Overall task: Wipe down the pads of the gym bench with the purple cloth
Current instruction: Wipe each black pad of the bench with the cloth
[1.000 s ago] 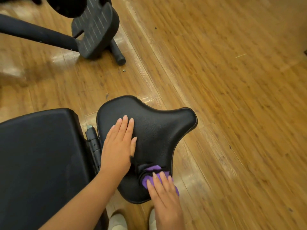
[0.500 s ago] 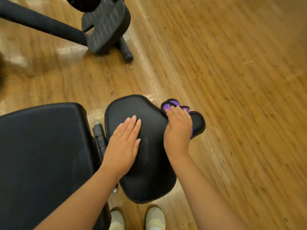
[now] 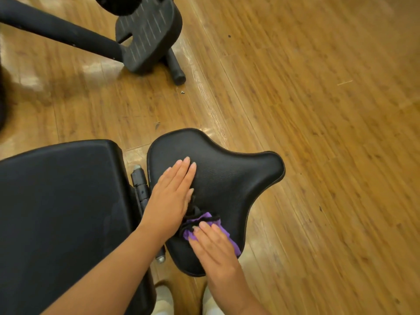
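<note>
Pressing flat, the right hand [image 3: 213, 244] has its fingers [image 3: 205, 230] straight and together on top of the purple cloth [image 3: 223, 230], pinning it to the seat pad [image 3: 227, 178] rather than gripping it. Half a second back that same hand was way up at the narrow horn of the seat, around 2 o'clock from the middle; now it's pulled back down to roughly 6 o'clock, near the edge closest to the body. So that's one full back-and-forth stroke across the pad, looks like.

The left hand [image 3: 172, 196] hasn't really budged, fingers loose and flat on the seat at about 9 o'clock, holding nothing, just steadying the thing.

The cloth is bunched under the right palm with a bit of purple poking out toward 12 and along the outer side.

My read: the seat is getting decent coverage, though the 3 o'clock lobe may want another pass. The big back pad [image 3: 61, 212] off at 9 o'clock has nothing on it, so I'd guess that's still to do. Wood floor [image 3: 318, 110] all around, a black frame foot [image 3: 147, 35] up at 11 o'clock.
</note>
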`<state>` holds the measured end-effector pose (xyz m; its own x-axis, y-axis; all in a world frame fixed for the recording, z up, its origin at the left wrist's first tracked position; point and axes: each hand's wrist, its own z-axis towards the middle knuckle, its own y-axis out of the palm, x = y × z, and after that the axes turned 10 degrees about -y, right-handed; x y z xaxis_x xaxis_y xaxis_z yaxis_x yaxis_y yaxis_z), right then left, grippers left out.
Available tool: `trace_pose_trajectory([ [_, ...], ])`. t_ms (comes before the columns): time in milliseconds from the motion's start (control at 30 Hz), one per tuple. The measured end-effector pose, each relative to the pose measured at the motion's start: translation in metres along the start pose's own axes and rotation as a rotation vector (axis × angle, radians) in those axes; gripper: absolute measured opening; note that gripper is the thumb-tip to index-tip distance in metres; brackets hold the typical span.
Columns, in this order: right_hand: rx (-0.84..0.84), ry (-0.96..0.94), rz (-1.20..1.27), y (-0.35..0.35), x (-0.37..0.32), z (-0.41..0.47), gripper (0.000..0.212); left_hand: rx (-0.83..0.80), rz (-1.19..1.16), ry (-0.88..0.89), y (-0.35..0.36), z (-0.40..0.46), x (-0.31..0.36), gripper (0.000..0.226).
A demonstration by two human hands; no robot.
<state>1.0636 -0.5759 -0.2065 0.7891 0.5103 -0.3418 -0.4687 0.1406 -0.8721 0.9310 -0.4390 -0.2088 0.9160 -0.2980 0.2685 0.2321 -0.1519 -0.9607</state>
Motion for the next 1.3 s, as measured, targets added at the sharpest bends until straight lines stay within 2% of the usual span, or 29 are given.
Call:
trace_pose_trajectory([
  [67,-0.038,-0.069,0.004,-0.012,0.0,-0.004,0.034,0.009,0.037,0.001,-0.001,0.001,0.003,0.051],
  [133,-0.191,-0.102,-0.009,0.004,0.001,-0.035,0.032,0.018,0.055,0.001,-0.003,0.001,0.004,0.052],
  [200,-0.365,-0.116,0.032,0.016,-0.002,-0.063,0.044,0.016,0.054,-0.007,-0.004,0.0,0.005,0.052],
  [233,-0.389,-0.13,0.046,0.02,-0.001,-0.074,0.051,0.014,0.056,-0.012,-0.005,-0.001,0.005,0.052],
  [333,-0.178,-0.089,0.028,-0.007,0.005,-0.065,0.037,0.026,0.06,-0.023,-0.006,-0.002,0.007,0.052],
  [433,0.007,-0.007,0.044,-0.024,0.009,-0.03,0.032,0.032,0.023,-0.033,-0.006,-0.002,0.009,0.052],
  [633,0.184,0.143,-0.061,-0.007,0.059,0.037,0.032,0.032,-0.006,-0.031,-0.004,-0.002,0.007,0.053],
  [733,0.183,0.158,-0.089,-0.007,0.086,0.075,0.041,0.027,0.002,-0.03,-0.005,-0.002,0.007,0.053],
  [900,0.157,0.253,-0.169,-0.019,0.112,0.112,0.035,0.015,0.011,-0.022,-0.008,-0.003,0.009,0.054],
  [1133,0.186,0.212,-0.048,-0.011,0.06,0.043,0.032,-0.035,0.037,-0.012,-0.007,-0.003,0.006,0.054],
  [1300,0.119,0.311,0.05,-0.004,0.014,0.006,0.045,-0.091,0.025,0.001,-0.014,-0.002,0.008,0.052],
])
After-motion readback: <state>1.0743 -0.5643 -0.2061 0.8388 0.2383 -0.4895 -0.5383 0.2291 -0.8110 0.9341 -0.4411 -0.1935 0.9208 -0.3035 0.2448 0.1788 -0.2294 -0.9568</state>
